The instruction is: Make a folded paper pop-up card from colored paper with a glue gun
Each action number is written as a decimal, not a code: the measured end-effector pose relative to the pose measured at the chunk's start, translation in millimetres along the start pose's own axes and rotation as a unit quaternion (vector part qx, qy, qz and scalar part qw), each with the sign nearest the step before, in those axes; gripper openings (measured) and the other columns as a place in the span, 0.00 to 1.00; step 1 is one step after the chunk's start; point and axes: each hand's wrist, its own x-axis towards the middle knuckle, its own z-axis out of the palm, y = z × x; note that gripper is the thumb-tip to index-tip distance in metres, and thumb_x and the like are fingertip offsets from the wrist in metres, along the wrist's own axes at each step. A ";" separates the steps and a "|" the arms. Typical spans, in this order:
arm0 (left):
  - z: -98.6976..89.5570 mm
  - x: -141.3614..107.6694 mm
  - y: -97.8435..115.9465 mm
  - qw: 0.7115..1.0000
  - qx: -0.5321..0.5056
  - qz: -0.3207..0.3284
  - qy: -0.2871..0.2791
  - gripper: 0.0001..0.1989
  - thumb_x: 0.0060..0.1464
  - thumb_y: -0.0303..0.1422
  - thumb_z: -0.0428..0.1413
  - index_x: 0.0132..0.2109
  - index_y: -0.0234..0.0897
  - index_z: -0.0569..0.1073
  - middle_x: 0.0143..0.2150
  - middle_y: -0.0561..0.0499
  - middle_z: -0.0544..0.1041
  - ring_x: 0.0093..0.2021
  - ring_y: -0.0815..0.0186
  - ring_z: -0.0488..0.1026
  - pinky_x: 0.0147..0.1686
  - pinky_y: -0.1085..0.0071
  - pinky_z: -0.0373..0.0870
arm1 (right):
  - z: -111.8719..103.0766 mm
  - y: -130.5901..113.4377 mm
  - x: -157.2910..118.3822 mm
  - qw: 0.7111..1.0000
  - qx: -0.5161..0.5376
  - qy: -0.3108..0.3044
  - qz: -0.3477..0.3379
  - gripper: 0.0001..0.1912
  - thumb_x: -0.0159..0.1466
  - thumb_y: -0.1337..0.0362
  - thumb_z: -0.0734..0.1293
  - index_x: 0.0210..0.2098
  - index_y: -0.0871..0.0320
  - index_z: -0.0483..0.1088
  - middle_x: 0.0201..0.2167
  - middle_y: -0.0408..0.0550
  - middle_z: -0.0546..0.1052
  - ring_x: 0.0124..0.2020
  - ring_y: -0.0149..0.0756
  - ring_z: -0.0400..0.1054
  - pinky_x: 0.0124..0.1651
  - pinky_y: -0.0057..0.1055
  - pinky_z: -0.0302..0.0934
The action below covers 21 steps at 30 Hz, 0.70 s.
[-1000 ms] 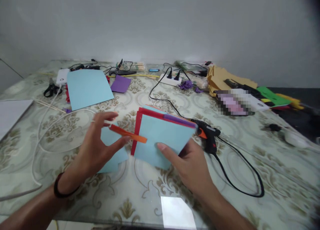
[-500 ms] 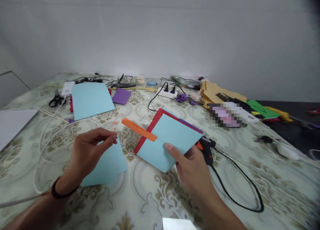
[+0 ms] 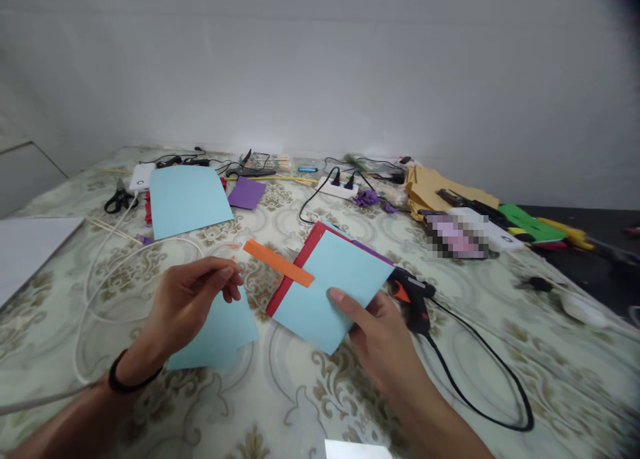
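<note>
My right hand (image 3: 375, 326) grips a small paper booklet (image 3: 340, 279), thumb on its light blue cover and fingers behind. A red strip (image 3: 295, 269) runs down its left edge, and red and purple layers show at its top edge. Across the red edge lies an orange paper strip (image 3: 277, 262), its left end sticking out past the booklet. My left hand (image 3: 195, 299), a black band on its wrist, is held in a pinch left of the booklet; whatever is between the fingertips is too small to make out. Below it lie light blue paper pieces (image 3: 220, 336).
A black glue gun (image 3: 413, 296) with an orange trigger and looping cord lies right of the booklet. Behind are a light blue sheet (image 3: 190, 199), a purple square (image 3: 247, 193), scissors (image 3: 119, 199) and a power strip (image 3: 337, 188). A white cable (image 3: 80, 339) curls at left.
My left hand has shifted slightly right and its lower fingers have loosened a little. The booklet has tilted slightly in my right hand, uncovering more of the glue gun. The view has shifted slightly.
</note>
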 end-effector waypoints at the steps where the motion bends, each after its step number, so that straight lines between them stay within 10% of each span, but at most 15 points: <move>1: -0.5 0.0 -0.6 1.000 0.020 -0.012 -0.002 0.07 0.61 0.35 0.63 0.37 0.38 0.85 0.28 0.51 0.84 0.26 0.68 0.79 0.28 0.75 0.77 | 0.0 -0.3 0.0 1.000 0.002 0.001 0.004 0.34 0.46 0.53 0.87 0.49 0.55 0.80 0.47 0.51 0.87 0.45 0.45 0.81 0.49 0.39 0.76; 11: -2.1 4.1 -4.6 0.995 0.067 -0.065 0.019 0.11 0.50 0.38 0.68 0.27 0.38 0.78 0.22 0.55 0.76 0.22 0.71 0.71 0.24 0.77 0.66 | 3.1 2.0 -2.9 0.997 -0.009 0.030 0.069 0.32 0.43 0.50 0.87 0.43 0.60 0.82 0.41 0.54 0.88 0.42 0.48 0.82 0.46 0.41 0.76; 15: -4.3 4.1 -7.0 0.995 0.095 -0.025 -0.001 0.20 0.62 0.44 0.61 0.24 0.39 0.73 0.21 0.56 0.71 0.23 0.69 0.68 0.26 0.73 0.66 | 5.8 1.7 -4.3 0.997 -0.007 0.042 0.061 0.31 0.48 0.47 0.86 0.44 0.59 0.81 0.40 0.52 0.87 0.42 0.48 0.81 0.46 0.41 0.76; 21: 7.3 -2.2 -12.5 0.980 0.105 -0.042 -0.162 0.24 0.70 0.53 0.51 0.56 0.43 0.81 0.55 0.48 0.84 0.55 0.55 0.78 0.54 0.64 0.74 | 10.5 15.7 -39.9 0.994 0.093 0.007 0.056 0.27 0.52 0.50 0.84 0.47 0.54 0.80 0.50 0.49 0.85 0.46 0.43 0.79 0.44 0.35 0.75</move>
